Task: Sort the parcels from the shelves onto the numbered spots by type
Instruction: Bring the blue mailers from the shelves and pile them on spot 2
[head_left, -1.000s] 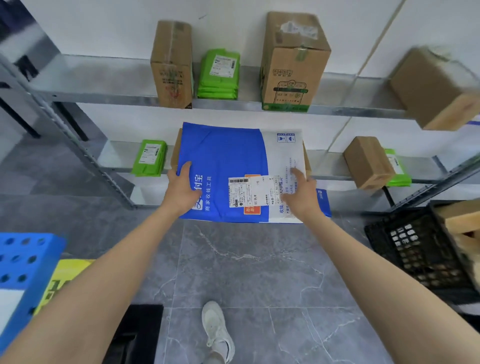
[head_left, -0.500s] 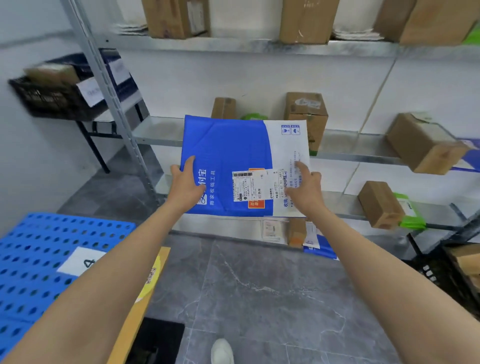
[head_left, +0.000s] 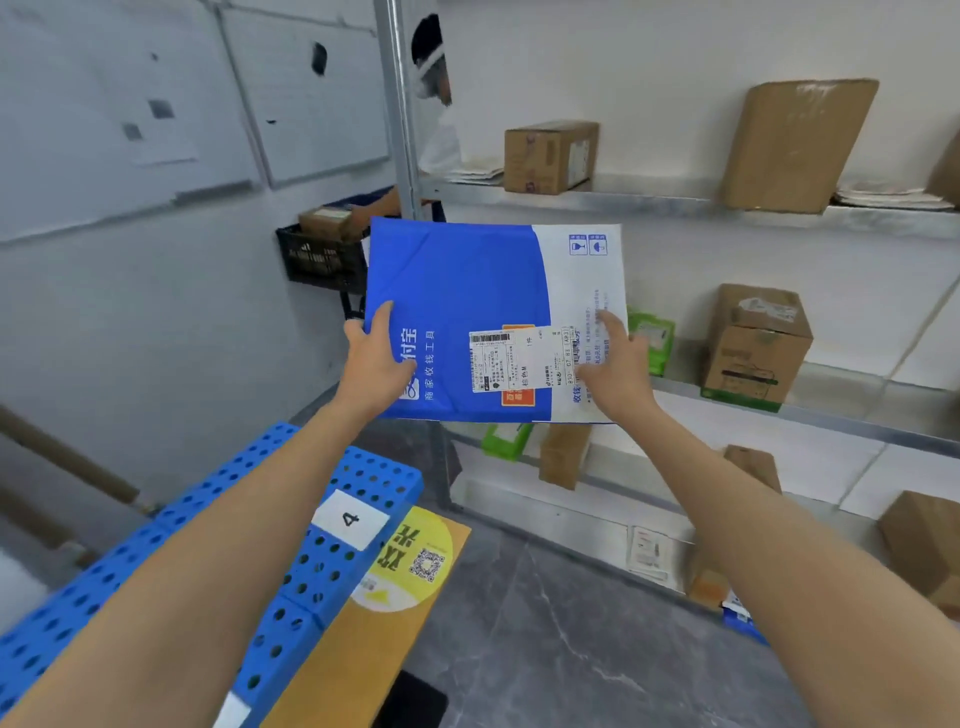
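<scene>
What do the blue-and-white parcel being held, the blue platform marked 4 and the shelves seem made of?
The blue-and-white parcel: probably thin plastic film, faintly glossy, softly creased. The blue platform: moulded plastic, matte, with regular round holes. The shelves: metal, likely galvanised steel, by their dull grey sheen.

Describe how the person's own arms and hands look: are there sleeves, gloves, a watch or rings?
Both arms are bare as far as the picture shows: no sleeve covers the left forearm or the right forearm. The left hand and the right hand wear no gloves. No watch, bracelet, ring or marking is visible on the sides facing the camera.
</scene>
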